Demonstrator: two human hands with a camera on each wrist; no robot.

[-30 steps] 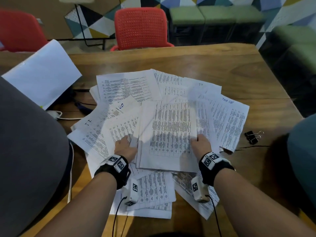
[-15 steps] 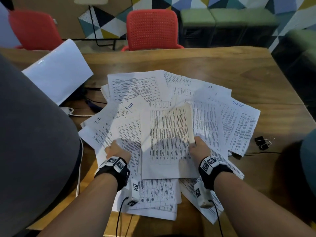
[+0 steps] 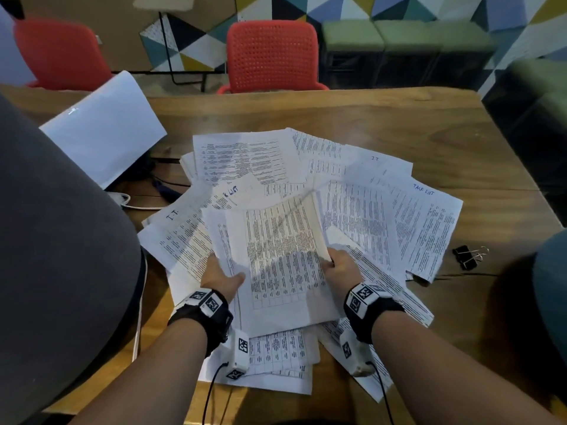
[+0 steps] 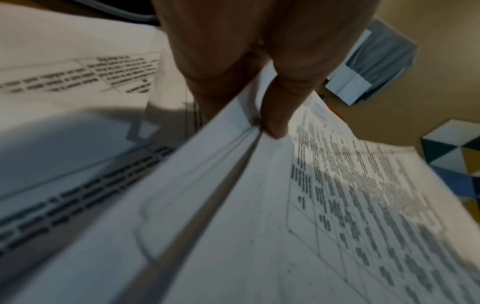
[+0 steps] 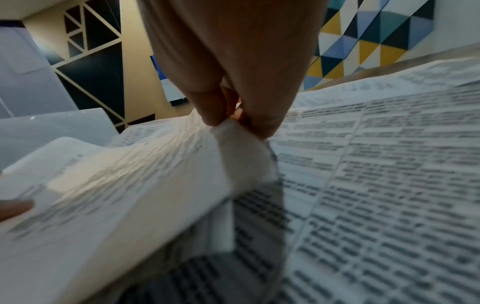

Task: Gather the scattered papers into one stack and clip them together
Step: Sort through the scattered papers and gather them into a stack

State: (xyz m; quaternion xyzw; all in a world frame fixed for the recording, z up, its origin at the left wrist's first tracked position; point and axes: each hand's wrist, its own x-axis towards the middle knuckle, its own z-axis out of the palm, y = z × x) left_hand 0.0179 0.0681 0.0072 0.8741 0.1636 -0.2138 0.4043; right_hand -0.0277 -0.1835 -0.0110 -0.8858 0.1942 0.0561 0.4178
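Observation:
Several printed sheets [image 3: 362,191] lie fanned across the wooden table [image 3: 399,124]. A small bundle of sheets [image 3: 282,259] is lifted off the pile at the middle. My left hand [image 3: 222,276] grips its left edge, thumb on top, seen in the left wrist view with the thumb [image 4: 275,123] pressing the sheets [image 4: 259,205]. My right hand [image 3: 339,266] pinches the bundle's right edge, which curls upward; in the right wrist view its fingers [image 5: 215,111] pinch the raised edge [image 5: 155,174]. Black binder clips [image 3: 468,256] lie on the table to the right of the papers.
A blank white sheet [image 3: 104,127] leans at the far left over cables [image 3: 165,182]. Red chairs [image 3: 273,53] stand behind the table. Someone's grey-clad body [image 3: 61,256] fills the left, and a teal shape [image 3: 552,271] sits at the right edge.
Both hands went from lying on the pile to gripping the middle bundle by its sides. Its right edge has lifted and curled up, and my left thumb now lies over the left edge.

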